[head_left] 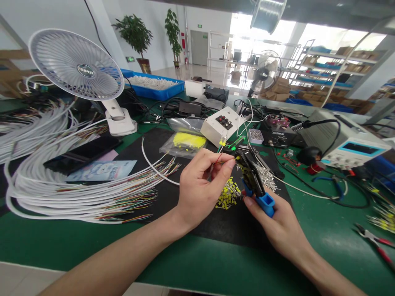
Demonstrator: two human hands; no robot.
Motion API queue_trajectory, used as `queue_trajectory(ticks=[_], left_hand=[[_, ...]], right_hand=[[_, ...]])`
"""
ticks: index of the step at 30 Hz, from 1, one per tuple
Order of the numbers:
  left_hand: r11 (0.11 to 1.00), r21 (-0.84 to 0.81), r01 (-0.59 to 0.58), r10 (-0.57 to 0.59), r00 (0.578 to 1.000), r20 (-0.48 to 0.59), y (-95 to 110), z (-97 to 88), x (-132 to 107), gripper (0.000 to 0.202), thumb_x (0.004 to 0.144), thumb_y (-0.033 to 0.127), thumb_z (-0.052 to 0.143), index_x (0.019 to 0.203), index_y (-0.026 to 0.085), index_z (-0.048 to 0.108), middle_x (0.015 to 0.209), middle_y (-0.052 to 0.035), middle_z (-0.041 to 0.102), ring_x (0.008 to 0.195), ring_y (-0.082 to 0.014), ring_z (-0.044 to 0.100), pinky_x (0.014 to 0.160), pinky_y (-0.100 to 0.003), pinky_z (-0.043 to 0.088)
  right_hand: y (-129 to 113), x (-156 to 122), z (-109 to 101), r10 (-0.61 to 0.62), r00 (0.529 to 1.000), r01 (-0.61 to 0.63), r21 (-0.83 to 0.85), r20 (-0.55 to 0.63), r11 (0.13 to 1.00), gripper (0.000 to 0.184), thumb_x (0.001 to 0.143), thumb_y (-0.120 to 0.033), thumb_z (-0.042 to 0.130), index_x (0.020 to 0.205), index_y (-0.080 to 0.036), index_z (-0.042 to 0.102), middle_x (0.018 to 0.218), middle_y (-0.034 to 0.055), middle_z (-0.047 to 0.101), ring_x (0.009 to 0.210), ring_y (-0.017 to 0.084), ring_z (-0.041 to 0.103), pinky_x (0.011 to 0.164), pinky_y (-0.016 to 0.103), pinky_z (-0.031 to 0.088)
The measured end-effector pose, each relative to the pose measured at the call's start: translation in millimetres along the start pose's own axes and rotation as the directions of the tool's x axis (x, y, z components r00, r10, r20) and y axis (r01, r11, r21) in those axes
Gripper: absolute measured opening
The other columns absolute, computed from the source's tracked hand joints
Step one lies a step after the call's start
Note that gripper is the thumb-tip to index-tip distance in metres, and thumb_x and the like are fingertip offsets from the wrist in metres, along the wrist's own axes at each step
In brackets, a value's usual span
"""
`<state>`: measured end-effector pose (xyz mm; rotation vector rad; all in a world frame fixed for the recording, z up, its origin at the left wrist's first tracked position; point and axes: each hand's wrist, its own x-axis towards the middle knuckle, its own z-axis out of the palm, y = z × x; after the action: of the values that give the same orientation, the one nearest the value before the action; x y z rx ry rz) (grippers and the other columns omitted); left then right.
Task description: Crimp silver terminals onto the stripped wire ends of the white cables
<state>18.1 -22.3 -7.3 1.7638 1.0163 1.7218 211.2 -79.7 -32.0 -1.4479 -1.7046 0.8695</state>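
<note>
My left hand [202, 185] pinches a thin red wire [217, 158] between thumb and forefinger, holding its end at the jaws of a black crimping tool [250, 174] with blue handles. My right hand [277, 224] is wrapped round those handles. Both hands hover over a black mat [154, 144]. Under them lies a small heap of yellow components [228, 194] and a pile of silvery metal parts [267, 177].
Bundles of white cables with coloured wire ends [77, 189] fill the left. A white desk fan [77, 65], a white switch box [220, 123], a bag of yellow parts [188, 142], a bench instrument [345, 142] and red-handled pliers [375, 242] surround the mat.
</note>
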Motion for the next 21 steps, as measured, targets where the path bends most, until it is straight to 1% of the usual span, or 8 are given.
queue_trajectory(ticks=[2, 4, 6, 8, 10, 12, 14, 21], left_hand=[[1.0, -0.014, 0.013, -0.013, 1.0, 0.027, -1, -0.4, 0, 0.007, 0.092, 0.022, 0.07, 0.097, 0.02, 0.075, 0.082, -0.0005, 0.061, 0.072, -0.0116, 0.054, 0.066, -0.026, 0.044], [0.997, -0.044, 0.056, -0.054, 0.997, 0.054, -2, -1.1, 1, 0.007, 0.093, 0.025, 0.07, 0.097, 0.02, 0.075, 0.083, -0.0013, 0.062, 0.073, -0.0123, 0.055, 0.065, -0.026, 0.044], [0.989, -0.086, 0.118, -0.112, 0.99, 0.081, -3, -1.8, 1, 0.009, 0.093, 0.027, 0.07, 0.097, 0.021, 0.075, 0.083, -0.002, 0.064, 0.07, -0.0122, 0.054, 0.062, -0.026, 0.043], [0.978, -0.135, 0.156, -0.144, 0.985, 0.098, -5, -2.1, 2, 0.01, 0.092, 0.028, 0.072, 0.097, 0.021, 0.077, 0.085, -0.0028, 0.065, 0.07, -0.0123, 0.055, 0.059, -0.026, 0.043], [0.969, -0.177, 0.174, -0.156, 0.982, 0.11, -6, -1.7, 2, 0.01, 0.09, 0.029, 0.074, 0.095, 0.022, 0.078, 0.088, -0.0038, 0.067, 0.073, -0.0135, 0.059, 0.059, -0.026, 0.045], [0.956, -0.213, 0.2, -0.177, 0.977, 0.123, -8, -0.6, 2, 0.011, 0.089, 0.031, 0.075, 0.095, 0.022, 0.079, 0.089, -0.0046, 0.067, 0.075, -0.0144, 0.06, 0.058, -0.026, 0.046], [0.942, -0.249, 0.226, -0.196, 0.971, 0.139, -10, 0.8, 2, 0.013, 0.089, 0.032, 0.075, 0.096, 0.022, 0.08, 0.089, -0.005, 0.067, 0.076, -0.0145, 0.061, 0.057, -0.026, 0.047], [0.922, -0.307, 0.235, -0.196, 0.969, 0.154, -7, 2.8, 0, 0.008, 0.086, 0.027, 0.078, 0.093, 0.024, 0.081, 0.088, -0.0047, 0.066, 0.075, -0.014, 0.061, 0.056, -0.024, 0.048]], right_hand=[[3, 0, 0, -0.014, 1.0, 0.012, -0.05, -0.027, 0.999, 0.02, 0.097, -0.043, 0.06, 0.1, -0.023, 0.057, 0.102, 0.0028, 0.07, 0.09, 0.021, 0.064, 0.08, 0.033, 0.048], [8, 1, -1, -0.035, 0.994, 0.024, -0.101, -0.105, 0.995, 0.021, 0.094, -0.039, 0.063, 0.105, -0.024, 0.052, 0.108, 0.0039, 0.07, 0.089, 0.021, 0.065, 0.079, 0.034, 0.049], [13, 3, -4, -0.086, 0.974, 0.049, -0.175, -0.21, 0.983, 0.038, 0.088, -0.032, 0.068, 0.119, -0.025, 0.047, 0.118, 0.0069, 0.068, 0.098, 0.025, 0.066, 0.084, 0.038, 0.051], [16, 6, -9, -0.173, 0.949, 0.093, -0.289, -0.265, 0.953, 0.062, 0.081, -0.023, 0.07, 0.135, -0.025, 0.04, 0.128, 0.0108, 0.064, 0.112, 0.029, 0.064, 0.094, 0.043, 0.051], [17, 9, -15, -0.268, 0.935, 0.155, -0.412, -0.233, 0.898, 0.073, 0.077, -0.016, 0.067, 0.144, -0.025, 0.039, 0.135, 0.0126, 0.06, 0.121, 0.032, 0.06, 0.102, 0.046, 0.048], [15, 11, -20, -0.334, 0.926, 0.211, -0.494, -0.174, 0.844, 0.072, 0.075, -0.012, 0.062, 0.143, -0.025, 0.043, 0.136, 0.0128, 0.058, 0.123, 0.032, 0.058, 0.104, 0.048, 0.047], [13, 13, -24, -0.373, 0.916, 0.241, -0.537, -0.15, 0.809, 0.07, 0.072, -0.011, 0.058, 0.14, -0.023, 0.046, 0.133, 0.0133, 0.059, 0.123, 0.032, 0.057, 0.104, 0.048, 0.048], [16, 13, -23, -0.374, 0.911, 0.204, -0.599, -0.174, 0.774, 0.076, 0.065, -0.01, 0.056, 0.14, -0.022, 0.043, 0.133, 0.015, 0.058, 0.121, 0.035, 0.057, 0.102, 0.051, 0.049]])
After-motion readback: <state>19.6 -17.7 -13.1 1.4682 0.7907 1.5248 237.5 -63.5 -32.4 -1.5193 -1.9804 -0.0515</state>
